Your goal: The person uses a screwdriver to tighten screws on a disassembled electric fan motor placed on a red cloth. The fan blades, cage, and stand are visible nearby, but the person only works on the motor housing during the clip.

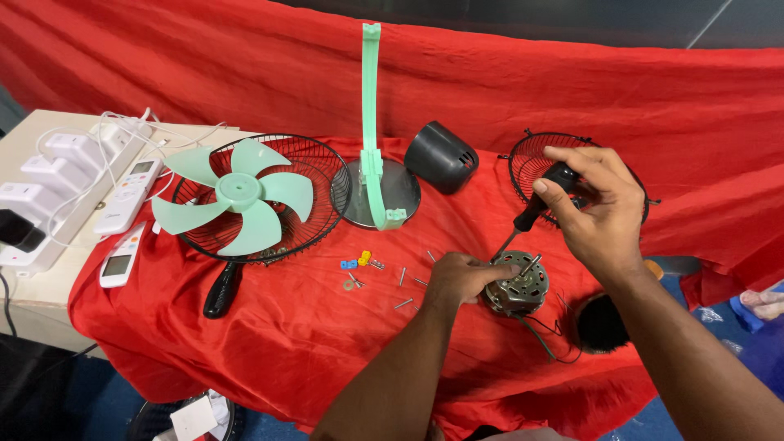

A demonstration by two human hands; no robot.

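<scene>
The right hand [594, 208] is closed around the black handle of a screwdriver [543, 204], fingers curled over its top, with the thin shaft slanting down and left toward the fan motor [517, 290]. The left hand [461, 278] is curled against the left side of that motor, fingers bent and touching its metal casing, holding it on the red cloth [269, 343]. The motor sits near the front right part of the table, dark wires trailing from it toward the person. Loose screws [404, 278] lie just left of the left hand. Farther left, a green fan blade [237, 200] rests on a black wire guard [318, 175].
</scene>
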